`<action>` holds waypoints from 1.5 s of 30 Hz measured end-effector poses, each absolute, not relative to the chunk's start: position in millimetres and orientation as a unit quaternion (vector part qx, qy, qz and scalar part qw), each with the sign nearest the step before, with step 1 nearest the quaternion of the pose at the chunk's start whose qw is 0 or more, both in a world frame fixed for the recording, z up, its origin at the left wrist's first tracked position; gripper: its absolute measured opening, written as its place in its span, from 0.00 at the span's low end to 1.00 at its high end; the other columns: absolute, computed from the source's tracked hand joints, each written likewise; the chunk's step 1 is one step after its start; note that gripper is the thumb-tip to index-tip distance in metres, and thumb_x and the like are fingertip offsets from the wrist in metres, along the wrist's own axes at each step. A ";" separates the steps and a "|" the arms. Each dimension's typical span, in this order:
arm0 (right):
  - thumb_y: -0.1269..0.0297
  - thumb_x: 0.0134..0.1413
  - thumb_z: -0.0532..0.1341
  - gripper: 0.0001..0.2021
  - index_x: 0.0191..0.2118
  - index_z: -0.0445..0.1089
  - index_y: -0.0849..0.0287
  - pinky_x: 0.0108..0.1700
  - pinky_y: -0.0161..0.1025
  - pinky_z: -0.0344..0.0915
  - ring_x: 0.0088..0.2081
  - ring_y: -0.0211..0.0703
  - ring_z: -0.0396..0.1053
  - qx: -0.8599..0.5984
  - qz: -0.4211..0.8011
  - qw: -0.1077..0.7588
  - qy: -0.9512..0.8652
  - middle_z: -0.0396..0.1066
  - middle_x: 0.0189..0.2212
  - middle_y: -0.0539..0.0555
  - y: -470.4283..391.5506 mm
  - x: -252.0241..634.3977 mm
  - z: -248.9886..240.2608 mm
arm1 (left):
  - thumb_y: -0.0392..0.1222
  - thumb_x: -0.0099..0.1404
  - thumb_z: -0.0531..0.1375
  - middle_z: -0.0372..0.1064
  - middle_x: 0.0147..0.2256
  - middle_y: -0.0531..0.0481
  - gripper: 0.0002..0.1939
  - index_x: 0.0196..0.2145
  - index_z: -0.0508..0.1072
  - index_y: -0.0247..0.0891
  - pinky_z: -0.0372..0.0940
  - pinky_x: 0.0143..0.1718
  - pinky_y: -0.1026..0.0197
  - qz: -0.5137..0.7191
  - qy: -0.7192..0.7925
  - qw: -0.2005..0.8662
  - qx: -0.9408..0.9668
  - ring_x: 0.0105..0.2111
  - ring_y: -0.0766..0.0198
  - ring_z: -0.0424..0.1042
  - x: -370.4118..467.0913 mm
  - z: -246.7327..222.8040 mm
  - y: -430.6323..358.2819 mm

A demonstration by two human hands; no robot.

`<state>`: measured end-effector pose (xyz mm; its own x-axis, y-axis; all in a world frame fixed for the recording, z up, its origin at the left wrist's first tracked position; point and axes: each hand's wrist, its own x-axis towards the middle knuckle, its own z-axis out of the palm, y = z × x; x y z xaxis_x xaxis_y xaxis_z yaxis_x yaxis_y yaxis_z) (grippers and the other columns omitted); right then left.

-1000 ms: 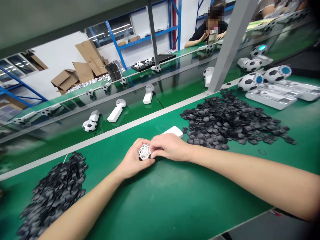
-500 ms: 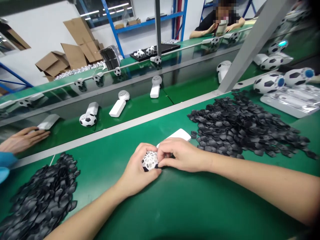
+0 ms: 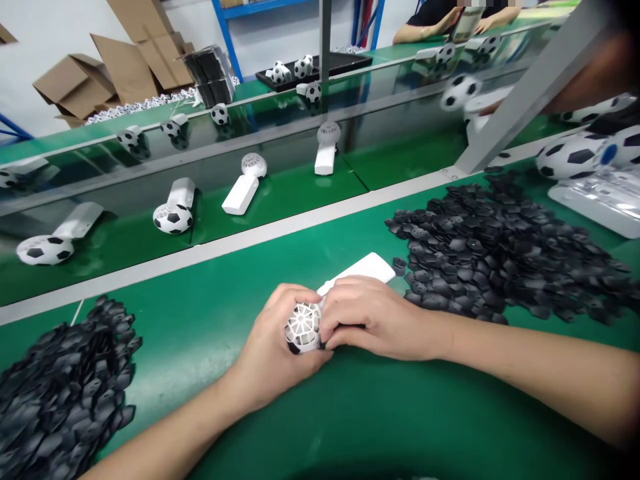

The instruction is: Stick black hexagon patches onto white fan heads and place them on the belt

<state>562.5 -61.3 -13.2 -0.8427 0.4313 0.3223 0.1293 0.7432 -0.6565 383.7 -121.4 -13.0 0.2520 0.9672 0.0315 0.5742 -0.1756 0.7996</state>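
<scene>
My left hand (image 3: 280, 343) is wrapped round the ball-shaped head of a white football-patterned device (image 3: 303, 325), its open white lattice facing up. A black panel shows on the lower left of the ball. The fingers of my right hand (image 3: 367, 317) are closed at the ball's right side, against a small black panel piece (image 3: 322, 345), mostly hidden by the fingertips. Behind my right hand, the device's white handle (image 3: 373, 267) lies towards the upper right, partly covered by the knuckles.
Heaps of black panel pieces lie right (image 3: 480, 247) and left (image 3: 65, 380). Beyond a metal rail (image 3: 210, 250), similar devices (image 3: 173, 217) rest on a green conveyor (image 3: 285, 207). A slanted post (image 3: 520, 100) stands right, near another person's blurred hand. Another person (image 3: 440, 23) sits across.
The view has tilted down and shifted. The co-worker's hand at left is gone, leaving a football-shaped device on the conveyor there. A blurred device appears at upper right. My hands keep their hold.
</scene>
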 end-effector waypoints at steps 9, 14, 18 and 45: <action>0.67 0.49 0.63 0.07 0.24 0.67 0.59 0.30 0.33 0.55 0.27 0.35 0.62 -0.207 0.329 0.217 -0.896 0.65 0.22 0.46 -59.9 556.1 -6.4 | 0.35 0.50 0.61 0.61 0.40 0.50 0.18 0.39 0.63 0.43 0.61 0.42 0.57 0.265 0.533 0.358 0.720 0.41 0.59 0.63 382.8 -6.4 -118.3; 0.65 0.43 0.67 0.09 0.23 0.65 0.59 0.25 0.31 0.51 0.25 0.32 0.60 -0.238 0.343 0.175 -0.892 0.62 0.22 0.44 -55.9 553.7 -2.2 | 0.33 0.51 0.59 0.62 0.37 0.51 0.14 0.37 0.64 0.43 0.61 0.40 0.59 0.293 0.535 0.334 0.719 0.39 0.60 0.64 387.3 -10.6 -122.0; 0.63 0.43 0.66 0.10 0.24 0.65 0.60 0.26 0.29 0.55 0.25 0.32 0.61 -0.219 0.404 0.171 -0.872 0.63 0.23 0.45 -47.5 551.4 0.2 | 0.32 0.50 0.59 0.63 0.36 0.51 0.13 0.34 0.64 0.42 0.62 0.39 0.59 0.307 0.538 0.352 0.702 0.37 0.60 0.65 389.2 -10.3 -122.6; 0.65 0.57 0.46 0.19 0.52 0.61 0.66 0.32 0.38 0.64 0.38 0.48 0.69 -0.656 0.225 0.229 -0.683 0.65 0.45 0.67 189.1 612.9 22.1 | 0.36 0.57 0.53 0.64 0.46 0.45 0.31 0.58 0.51 0.44 0.59 0.45 0.56 0.132 0.702 0.085 0.694 0.46 0.54 0.63 325.5 10.0 -23.8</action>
